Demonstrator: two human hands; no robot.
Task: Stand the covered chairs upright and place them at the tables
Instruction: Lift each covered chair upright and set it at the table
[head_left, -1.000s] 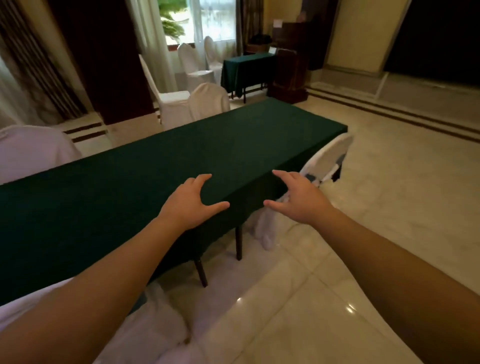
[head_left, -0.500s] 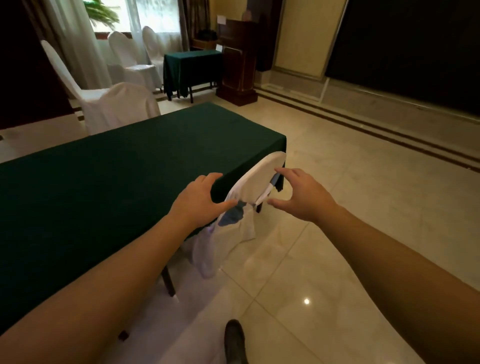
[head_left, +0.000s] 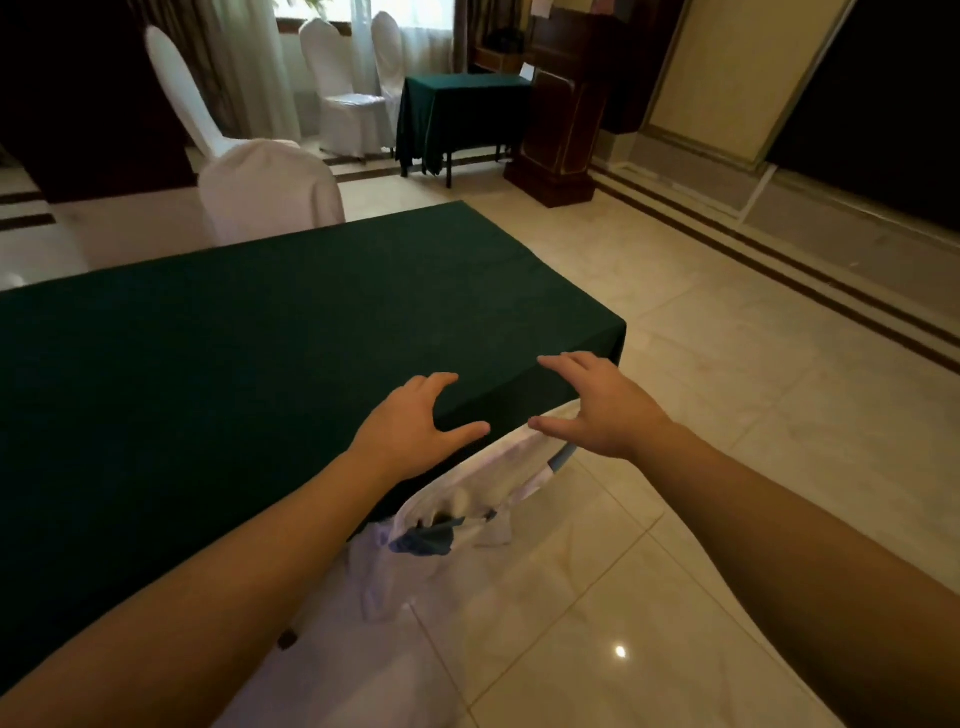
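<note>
A chair in a white cover (head_left: 467, 514) leans tilted against the near right corner of a long table with a dark green cloth (head_left: 249, 353); blue fabric shows through a gap in its cover. My left hand (head_left: 410, 431) hovers over the table's edge, fingers spread, holding nothing. My right hand (head_left: 597, 405) is open just above the chair's upper end, close to it, and I cannot tell whether it touches. The chair's legs are hidden under the cloth and my arms.
Two white covered chairs (head_left: 270, 197) stand at the table's far side. Further back, two more covered chairs (head_left: 348, 88) stand beside a small green table (head_left: 462, 109) and a dark wooden lectern (head_left: 561, 119). Glossy tiled floor (head_left: 727, 364) spreads to the right.
The view has moved closer along the table to the tilted chair. Both hands stayed open and now hang right over the table corner and the chair's top.
</note>
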